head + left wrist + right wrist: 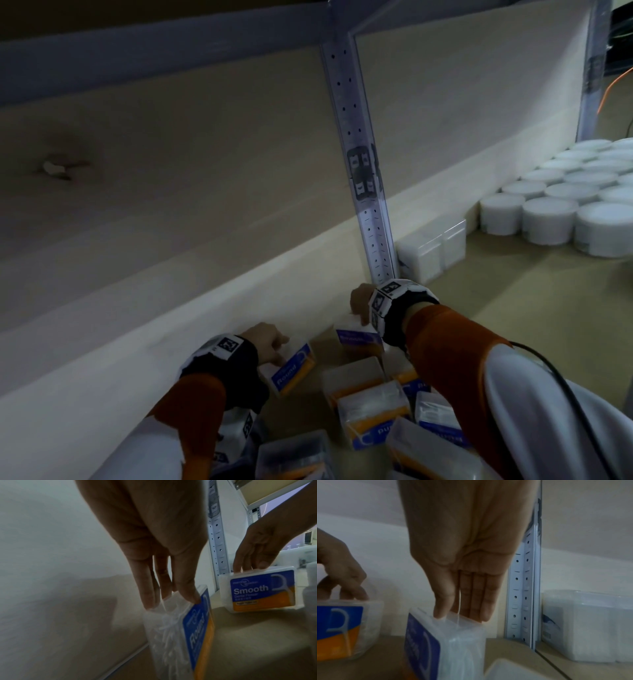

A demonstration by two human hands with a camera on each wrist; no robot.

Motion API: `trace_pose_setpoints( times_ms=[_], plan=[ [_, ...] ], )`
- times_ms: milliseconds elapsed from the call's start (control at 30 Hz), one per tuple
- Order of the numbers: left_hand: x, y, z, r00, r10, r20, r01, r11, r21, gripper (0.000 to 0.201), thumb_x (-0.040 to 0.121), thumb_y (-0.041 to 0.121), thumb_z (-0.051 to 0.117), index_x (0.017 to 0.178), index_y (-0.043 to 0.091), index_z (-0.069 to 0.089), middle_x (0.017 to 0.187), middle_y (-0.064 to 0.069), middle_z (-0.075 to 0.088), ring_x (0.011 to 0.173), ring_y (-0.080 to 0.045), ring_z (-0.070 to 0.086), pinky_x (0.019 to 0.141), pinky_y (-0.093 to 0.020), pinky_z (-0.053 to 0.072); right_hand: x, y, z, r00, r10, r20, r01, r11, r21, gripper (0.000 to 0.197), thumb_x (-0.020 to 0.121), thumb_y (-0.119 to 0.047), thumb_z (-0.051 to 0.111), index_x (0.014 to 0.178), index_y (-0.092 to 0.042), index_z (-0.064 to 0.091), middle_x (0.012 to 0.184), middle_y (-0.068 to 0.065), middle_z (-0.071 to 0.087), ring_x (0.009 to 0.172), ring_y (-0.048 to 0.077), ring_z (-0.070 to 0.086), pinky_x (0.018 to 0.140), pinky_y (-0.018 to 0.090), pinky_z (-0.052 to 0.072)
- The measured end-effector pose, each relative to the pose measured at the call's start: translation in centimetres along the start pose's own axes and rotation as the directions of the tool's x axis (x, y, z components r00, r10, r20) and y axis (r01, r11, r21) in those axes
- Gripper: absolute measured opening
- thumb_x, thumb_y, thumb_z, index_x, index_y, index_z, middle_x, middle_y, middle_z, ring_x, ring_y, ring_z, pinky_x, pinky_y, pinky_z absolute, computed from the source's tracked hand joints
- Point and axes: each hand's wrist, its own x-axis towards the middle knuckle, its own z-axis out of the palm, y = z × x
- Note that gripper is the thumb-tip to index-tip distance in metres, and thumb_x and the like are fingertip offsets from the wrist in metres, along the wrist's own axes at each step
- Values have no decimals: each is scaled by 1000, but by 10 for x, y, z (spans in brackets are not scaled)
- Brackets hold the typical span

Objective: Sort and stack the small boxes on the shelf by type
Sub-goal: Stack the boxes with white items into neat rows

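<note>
Unsorted clear plastic floss-pick boxes with blue-and-orange labels crowd the near edge of the tan shelf board. Farther in, the left hand pinches the top rim of a tilted box labelled "Round", while the right hand pinches the top of an upright box labelled "Smooth" near the perforated grey metal post. They look light, stiff and slick; gripping across the narrow sides should hold best. White round tubs sit far right.
</note>
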Motion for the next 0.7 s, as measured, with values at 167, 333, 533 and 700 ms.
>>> trace_pose_setpoints(
  times_ms=[167, 333, 533, 700],
  plan=[
    [0, -1, 1, 1000, -7, -8, 7, 1000, -18, 55, 91, 26, 59, 141, 8, 42, 142, -7, 49, 127, -19, 50, 104, -27, 39, -1, 7, 4, 996, 27, 88, -27, 1000, 4, 46, 85, -32, 67, 122, -5, 61, 126, 12, 61, 121, 27, 56, 94, 30, 45],
    [-2, 0, 1, 1000, -13, -11, 13, 1000, -19, 61, 89, 30, 60, 143, 12, 38, 137, -8, 53, 123, -20, 52, 102, -27, 40, -11, 8, 2, 1000, 16, 15, -16, 1000, 4, 51, 83, -21, 70, 129, -6, 53, 137, 15, 51, 127, 29, 50, 101, 34, 42],
    [-6, 5, 2, 999, -36, -29, 35, 999, -13, 62, 88, 31, 61, 143, 12, 39, 135, -7, 54, 119, -20, 54, 96, -25, 43, 4, 2, -7, 998, -4, 55, 3, 1000, 8, 24, 93, -8, 51, 72, 4, 51, 80, 23, 50, 70, 25, 53, 76, 31, 44],
    [-8, 9, 1, 998, -43, -36, 43, 999, -2, 62, 90, 30, 60, 144, 10, 36, 139, -8, 51, 122, -22, 53, 98, -26, 43, 20, 4, 3, 988, 33, 150, -16, 994, -112, 35, 91, -29, 60, 112, -1, 59, 116, 37, 47, 132, 32, 43, 92, 39, 42]
  ],
)
